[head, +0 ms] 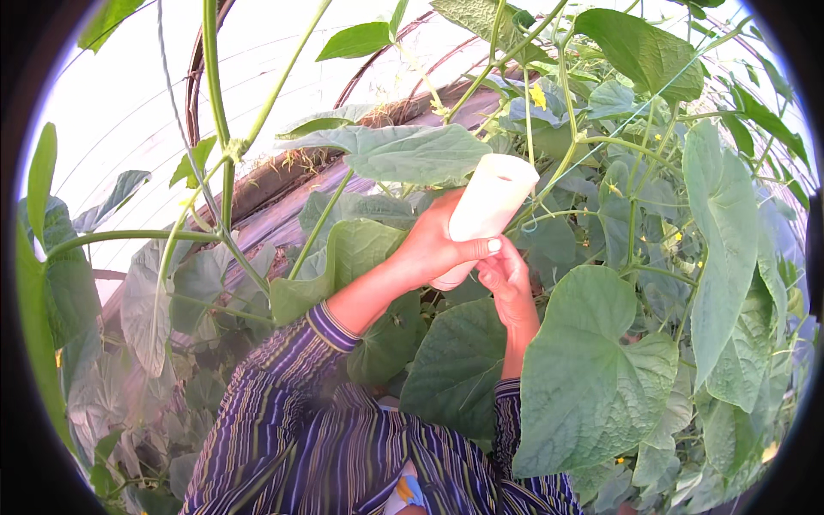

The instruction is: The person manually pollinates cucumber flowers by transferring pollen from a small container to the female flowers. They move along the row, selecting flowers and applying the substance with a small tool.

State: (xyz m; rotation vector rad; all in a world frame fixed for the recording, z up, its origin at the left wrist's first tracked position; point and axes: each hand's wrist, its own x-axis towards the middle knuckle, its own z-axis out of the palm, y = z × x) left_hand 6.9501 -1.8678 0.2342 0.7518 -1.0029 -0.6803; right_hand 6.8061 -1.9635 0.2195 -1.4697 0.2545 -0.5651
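Note:
A white cylindrical roll or tube [492, 198], tilted with its upper end to the right, is gripped in my left hand [434, 241]. My right hand [508, 278] is just below it, fingertips together near my left thumb; whether they pinch something small is hidden. Green climbing vines surround both hands, with a broad leaf [412, 151] above my left wrist and a large leaf [592, 373] beside my right forearm. A thin blue-green string [618, 129] runs diagonally from the upper right towards the hands.
A thick vine stem [225, 161] and a grey twine [172, 90] stand on the left. Behind are curved metal hoops [193, 84] under pale plastic sheeting. Dense leaves crowd the right, with a yellow flower [537, 96] above. A dark leaf [457, 367] lies between the forearms.

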